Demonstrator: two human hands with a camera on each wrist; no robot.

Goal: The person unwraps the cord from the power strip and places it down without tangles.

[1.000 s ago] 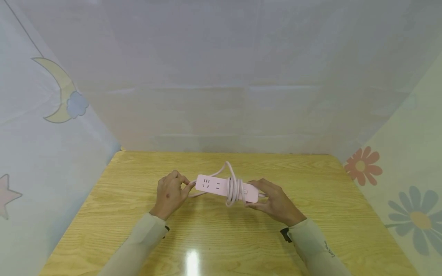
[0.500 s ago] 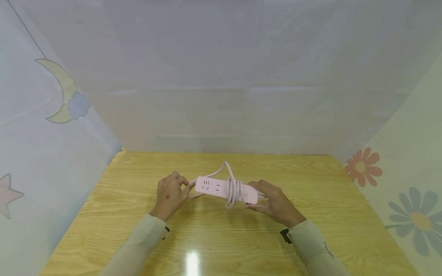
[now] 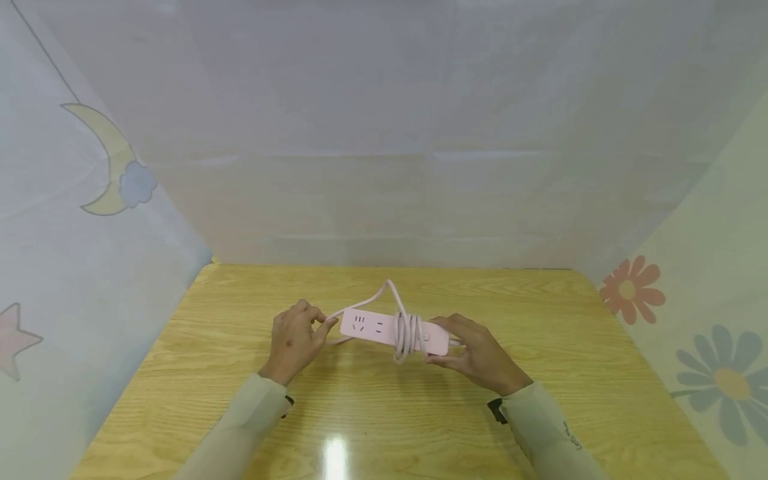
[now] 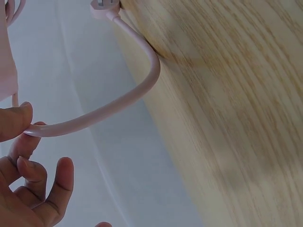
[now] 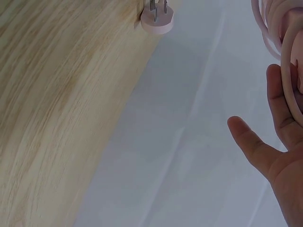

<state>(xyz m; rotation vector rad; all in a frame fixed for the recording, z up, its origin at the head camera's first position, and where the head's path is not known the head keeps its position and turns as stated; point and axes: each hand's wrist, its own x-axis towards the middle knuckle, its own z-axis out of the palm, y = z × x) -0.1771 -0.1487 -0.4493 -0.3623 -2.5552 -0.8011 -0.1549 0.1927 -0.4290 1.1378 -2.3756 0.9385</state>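
In the head view, a pale pink power strip [image 3: 367,324] is held slightly tilted over the table, its left end higher. Several turns of its pink cord [image 3: 408,333] wrap around it right of the middle, by the switch. My right hand [image 3: 480,350] grips the right end, thumb on the near edge and fingers on the far one. Just off the left end, my left hand [image 3: 294,341] pinches the cord between thumb and index finger. From that pinch, in the left wrist view, the cord [image 4: 102,113] curves to a plug [image 4: 105,8]. The plug [image 5: 157,22] shows metal prongs in the right wrist view.
A wood-grain table [image 3: 384,420] lies under both hands. Behind it hangs a pale sheet [image 3: 390,200]. Side panels carry a moon [image 3: 108,157] on the left and flowers [image 3: 731,385] on the right. Light sleeves [image 3: 240,427] cover both forearms.
The raised bend of cord above the power strip has shifted slightly left. Both hands keep their hold and have barely moved.
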